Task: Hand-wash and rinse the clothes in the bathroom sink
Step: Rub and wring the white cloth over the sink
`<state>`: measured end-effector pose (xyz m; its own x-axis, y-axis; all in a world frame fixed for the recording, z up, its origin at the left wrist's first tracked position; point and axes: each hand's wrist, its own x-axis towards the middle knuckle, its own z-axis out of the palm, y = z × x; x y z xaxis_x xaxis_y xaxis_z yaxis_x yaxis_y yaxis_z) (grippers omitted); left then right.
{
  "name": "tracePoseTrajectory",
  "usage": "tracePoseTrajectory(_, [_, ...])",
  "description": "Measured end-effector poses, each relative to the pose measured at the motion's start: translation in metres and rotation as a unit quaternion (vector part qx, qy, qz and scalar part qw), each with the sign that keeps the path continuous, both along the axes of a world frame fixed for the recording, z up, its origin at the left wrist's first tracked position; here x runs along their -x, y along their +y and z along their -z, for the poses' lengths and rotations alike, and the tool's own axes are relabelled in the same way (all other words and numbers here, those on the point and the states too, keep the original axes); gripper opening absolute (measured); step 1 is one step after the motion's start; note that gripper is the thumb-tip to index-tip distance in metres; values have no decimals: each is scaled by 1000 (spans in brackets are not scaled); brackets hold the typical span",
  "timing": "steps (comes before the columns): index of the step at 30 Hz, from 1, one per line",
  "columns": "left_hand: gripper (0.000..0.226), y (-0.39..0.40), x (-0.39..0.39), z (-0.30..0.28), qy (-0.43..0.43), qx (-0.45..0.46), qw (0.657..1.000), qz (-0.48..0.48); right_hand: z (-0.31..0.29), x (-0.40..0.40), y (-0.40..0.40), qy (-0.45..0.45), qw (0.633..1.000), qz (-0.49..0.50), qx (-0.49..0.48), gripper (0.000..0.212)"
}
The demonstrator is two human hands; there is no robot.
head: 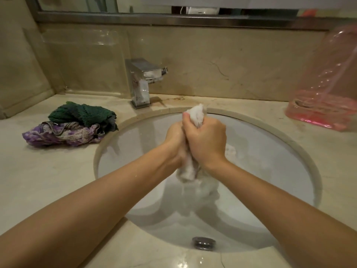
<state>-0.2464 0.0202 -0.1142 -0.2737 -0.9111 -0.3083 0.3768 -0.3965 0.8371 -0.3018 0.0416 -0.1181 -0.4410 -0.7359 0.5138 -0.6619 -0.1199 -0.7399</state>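
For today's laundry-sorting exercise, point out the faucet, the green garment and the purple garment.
faucet [142, 88]: head view, on its upright chrome body.
green garment [83, 113]: head view, middle of the crumpled green fabric.
purple garment [59, 135]: head view, centre of the purple patterned cloth.

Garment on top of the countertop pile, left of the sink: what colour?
Dark green garment, resting on a purple floral one. Head view, the only one.
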Motion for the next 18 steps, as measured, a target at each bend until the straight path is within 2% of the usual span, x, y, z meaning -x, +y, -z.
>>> tracePoseTrajectory(3, [44,2,2,-1,-31,-44,996,67,-3,17,-8,-5,998,50,-37,42])
tracePoseTrajectory(5, [50,-3,5,2,-3,-30,999,21,3,8,1,32,999,16,-12,35])
tracePoseTrajectory(7, [45,0,5,4,22,-24,999,-3,6,1,9,55,998,-21,9,36])
tracePoseTrajectory(10, [44,5,-1,3,-20,-87,992,91,1,23,-8,18,998,28,-47,50])
tracePoseTrajectory(12, [43,5,-2,1,-48,-101,987,119,-1,32,-12,-1,995,65,-69,50])
tracePoseTrajectory(14, [47,6,3,-1,-54,-75,994,58,4,15,-2,39,998,39,-16,45])
tracePoseTrajectory(16, [61,6,7,2,42,-56,997,-27,6,-3,10,83,996,-8,34,40])
tracePoseTrajectory(18, [63,7,4,1,78,-85,993,-31,3,1,4,69,997,-14,25,45])
